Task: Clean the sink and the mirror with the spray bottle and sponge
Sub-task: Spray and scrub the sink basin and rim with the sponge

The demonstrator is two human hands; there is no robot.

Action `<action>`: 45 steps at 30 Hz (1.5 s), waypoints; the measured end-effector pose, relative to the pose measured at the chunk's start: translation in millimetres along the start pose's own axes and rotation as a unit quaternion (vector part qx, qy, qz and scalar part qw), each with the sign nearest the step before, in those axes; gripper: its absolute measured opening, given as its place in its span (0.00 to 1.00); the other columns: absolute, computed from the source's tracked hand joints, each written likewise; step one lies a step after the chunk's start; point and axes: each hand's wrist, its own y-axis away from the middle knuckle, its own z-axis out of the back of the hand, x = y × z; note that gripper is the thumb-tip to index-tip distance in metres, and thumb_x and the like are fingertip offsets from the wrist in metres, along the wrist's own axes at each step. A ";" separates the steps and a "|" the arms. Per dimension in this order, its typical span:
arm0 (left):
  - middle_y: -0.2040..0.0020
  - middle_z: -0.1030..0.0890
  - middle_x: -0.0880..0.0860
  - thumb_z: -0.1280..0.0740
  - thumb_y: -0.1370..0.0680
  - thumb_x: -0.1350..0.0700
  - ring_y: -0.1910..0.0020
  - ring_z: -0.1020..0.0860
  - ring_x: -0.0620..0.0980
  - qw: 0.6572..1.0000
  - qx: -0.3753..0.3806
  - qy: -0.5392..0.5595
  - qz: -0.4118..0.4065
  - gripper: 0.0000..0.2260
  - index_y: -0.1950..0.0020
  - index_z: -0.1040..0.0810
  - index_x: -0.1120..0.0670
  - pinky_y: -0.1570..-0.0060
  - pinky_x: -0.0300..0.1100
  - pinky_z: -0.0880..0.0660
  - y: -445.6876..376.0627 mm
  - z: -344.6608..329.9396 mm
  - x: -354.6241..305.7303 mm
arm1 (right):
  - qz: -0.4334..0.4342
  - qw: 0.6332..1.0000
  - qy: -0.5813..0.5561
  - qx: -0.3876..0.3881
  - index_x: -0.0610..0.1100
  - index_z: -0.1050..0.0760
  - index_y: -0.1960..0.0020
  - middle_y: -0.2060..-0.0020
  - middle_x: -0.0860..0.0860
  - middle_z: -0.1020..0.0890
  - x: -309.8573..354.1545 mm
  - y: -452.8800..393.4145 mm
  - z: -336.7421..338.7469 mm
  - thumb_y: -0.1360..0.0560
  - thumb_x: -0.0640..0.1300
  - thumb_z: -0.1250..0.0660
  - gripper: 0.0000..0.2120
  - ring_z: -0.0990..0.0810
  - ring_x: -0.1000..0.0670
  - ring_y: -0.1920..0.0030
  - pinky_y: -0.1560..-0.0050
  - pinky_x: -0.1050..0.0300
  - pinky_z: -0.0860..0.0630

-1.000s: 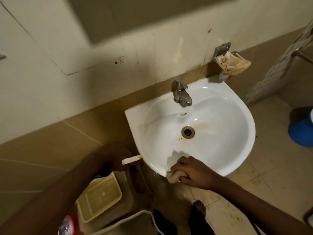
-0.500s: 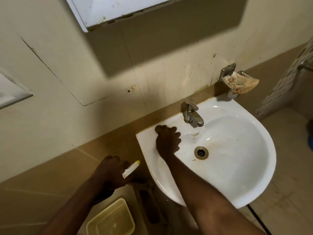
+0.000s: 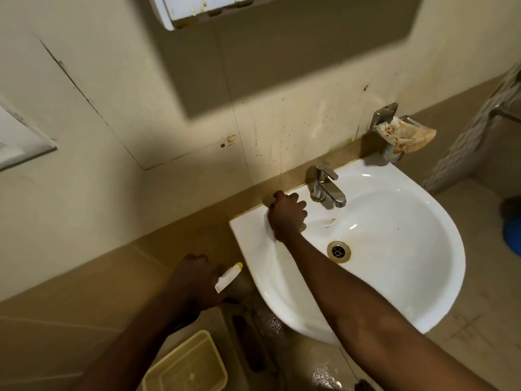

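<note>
The right hand (image 3: pixel 286 217) curls around the mostly hidden sponge (image 3: pixel 269 201), pressing it on the sink (image 3: pixel 394 277) ledge at ten o'clock of the drain (image 3: pixel 339 251), likely scrubbing the grimy wall seam. The left hand (image 3: pixel 194 280) grips the spray bottle (image 3: pixel 229 277) at eight o'clock, outside the basin, seemingly kept ready; the mirror (image 3: pixel 197 9) hangs at twelve.

My right hand (image 3: pixel 287 216) reaches forward with the arm nearly straight, fingers curled down over a sponge (image 3: pixel 270 199) and knuckles up, pressing just left of the faucet (image 3: pixel 327 187). My left hand (image 3: pixel 197 280) hangs lower and well left of the faucet, fist closed around a spray bottle (image 3: pixel 229 277), forearm angled up from below.
</note>
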 end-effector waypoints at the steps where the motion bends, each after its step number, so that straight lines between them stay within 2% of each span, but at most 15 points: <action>1: 0.73 0.21 0.51 0.48 0.34 0.34 0.71 0.22 0.53 1.000 -0.004 -0.013 -0.007 0.23 0.66 0.23 0.50 0.64 0.40 0.35 -2.4 -0.3 1.8 | 0.014 1.000 -0.003 0.024 0.50 0.28 0.38 0.45 0.43 0.28 2.4 4.5 -4.6 0.22 0.48 0.43 0.14 0.29 0.38 0.45 0.53 0.45 0.31; 4: 0.60 0.17 0.53 0.55 0.38 0.35 0.57 0.20 0.56 1.000 0.010 0.012 -0.008 0.32 0.55 0.21 0.52 0.57 0.41 0.39 -6.3 1.2 1.3 | 0.177 0.979 0.050 0.093 0.52 0.26 0.40 0.46 0.44 0.28 3.7 22.4 -21.0 0.23 0.54 0.44 0.15 0.28 0.37 0.46 0.52 0.44 0.29; 7: 0.54 0.17 0.53 0.52 0.34 0.35 0.51 0.21 0.55 0.998 0.060 0.006 0.014 0.29 0.51 0.22 0.52 0.55 0.40 0.38 -5.0 -1.3 -4.4 | 0.333 0.924 0.112 0.151 0.53 0.25 0.39 0.43 0.42 0.28 12.7 38.6 -8.9 0.22 0.53 0.41 0.14 0.29 0.36 0.45 0.48 0.40 0.26; 10: 0.61 0.17 0.54 0.50 0.35 0.33 0.58 0.19 0.56 0.998 0.049 0.035 0.026 0.28 0.57 0.21 0.52 0.59 0.41 0.36 -3.8 -3.3 -8.2 | 0.428 0.878 0.107 0.184 0.52 0.24 0.38 0.43 0.41 0.27 -4.3 57.3 0.8 0.22 0.51 0.39 0.14 0.28 0.36 0.46 0.49 0.41 0.26; 14: 0.73 0.22 0.52 0.43 0.30 0.38 0.73 0.22 0.51 0.999 -0.025 0.033 -0.012 0.15 0.65 0.25 0.47 0.67 0.39 0.29 -6.0 -0.5 -32.7 | 0.504 0.836 0.024 0.216 0.46 0.23 0.46 0.53 0.42 0.22 -65.2 92.5 3.2 0.27 0.48 0.42 0.14 0.26 0.40 0.51 0.56 0.46 0.27; 16: 0.70 0.20 0.51 0.42 0.31 0.39 0.70 0.20 0.50 0.999 -0.018 0.046 -0.014 0.17 0.64 0.22 0.50 0.65 0.38 0.29 -6.3 -7.4 -42.7 | 0.497 0.830 -0.057 0.248 0.43 0.20 0.47 0.52 0.45 0.20 -93.7 114.4 18.9 0.27 0.42 0.38 0.12 0.29 0.48 0.47 0.51 0.53 0.32; 19: 0.55 0.17 0.49 0.43 0.30 0.33 0.54 0.19 0.50 0.990 0.101 0.092 0.020 0.24 0.53 0.19 0.50 0.56 0.38 0.34 -2.6 -21.0 -56.0 | 0.432 0.828 -0.126 0.335 0.43 0.21 0.42 0.48 0.56 0.22 -136.6 131.3 53.0 0.27 0.39 0.34 0.14 0.31 0.60 0.45 0.44 0.64 0.34; 21: 0.52 0.17 0.49 0.43 0.29 0.35 0.51 0.20 0.51 0.985 0.147 0.087 0.027 0.23 0.51 0.20 0.50 0.52 0.39 0.32 -2.8 -19.5 -70.6 | 0.407 0.812 -0.111 0.403 0.45 0.22 0.42 0.49 0.64 0.25 -163.7 131.2 73.1 0.28 0.41 0.34 0.15 0.30 0.63 0.45 0.43 0.62 0.31; 24: 0.49 0.17 0.49 0.38 0.25 0.41 0.49 0.21 0.50 0.976 0.198 0.079 0.047 0.16 0.48 0.20 0.50 0.48 0.41 0.31 -6.5 -13.8 -88.3 | 0.380 0.812 -0.083 0.434 0.46 0.22 0.41 0.50 0.65 0.25 -185.5 125.9 95.2 0.30 0.43 0.35 0.17 0.29 0.62 0.46 0.45 0.63 0.31; 29: 0.53 0.16 0.49 0.45 0.30 0.40 0.51 0.20 0.51 0.980 0.166 0.055 0.091 0.21 0.52 0.20 0.51 0.46 0.42 0.30 -1.5 -5.1 -116.9 | 0.345 0.846 -0.058 0.403 0.49 0.26 0.36 0.45 0.53 0.23 -173.0 129.1 81.1 0.23 0.46 0.36 0.16 0.25 0.50 0.43 0.45 0.58 0.31; 31: 0.54 0.16 0.50 0.42 0.27 0.41 0.53 0.20 0.51 0.977 0.171 0.058 0.116 0.17 0.57 0.22 0.51 0.46 0.43 0.28 1.6 2.0 -132.6 | 0.308 0.854 -0.092 0.409 0.49 0.27 0.35 0.43 0.47 0.23 -157.6 126.3 68.2 0.23 0.47 0.36 0.17 0.24 0.46 0.43 0.43 0.53 0.29; 35: 0.56 0.17 0.51 0.42 0.30 0.41 0.54 0.19 0.52 0.981 0.121 0.047 0.145 0.17 0.57 0.22 0.53 0.60 0.38 0.34 12.4 10.6 -158.3 | 0.326 0.794 -0.056 0.510 0.49 0.26 0.36 0.40 0.48 0.23 -174.9 101.1 81.9 0.26 0.44 0.34 0.18 0.25 0.48 0.41 0.39 0.50 0.30; 38: 0.70 0.22 0.51 0.35 0.35 0.45 0.64 0.20 0.53 0.987 0.056 0.044 0.145 0.10 0.68 0.26 0.52 0.69 0.36 0.41 18.8 17.1 -174.5 | 0.337 0.754 0.005 0.564 0.54 0.27 0.37 0.41 0.52 0.24 -219.6 78.0 113.2 0.25 0.46 0.34 0.17 0.25 0.52 0.42 0.40 0.53 0.28; 41: 0.71 0.31 0.47 0.38 0.29 0.45 0.57 0.21 0.54 0.971 0.117 0.098 0.186 0.09 0.63 0.33 0.48 0.57 0.40 0.38 20.2 17.7 -182.2 | 0.347 0.760 0.027 0.548 0.55 0.27 0.37 0.43 0.53 0.24 -232.6 74.8 108.5 0.23 0.47 0.37 0.15 0.25 0.52 0.44 0.42 0.55 0.28; 45: 0.57 0.18 0.53 0.47 0.31 0.41 0.52 0.21 0.54 0.979 0.134 0.042 0.151 0.17 0.57 0.25 0.49 0.49 0.41 0.34 19.3 3.9 -176.0 | 0.441 0.794 -0.070 0.413 0.48 0.22 0.41 0.43 0.48 0.21 -191.6 99.7 45.9 0.25 0.47 0.41 0.15 0.24 0.45 0.45 0.45 0.48 0.27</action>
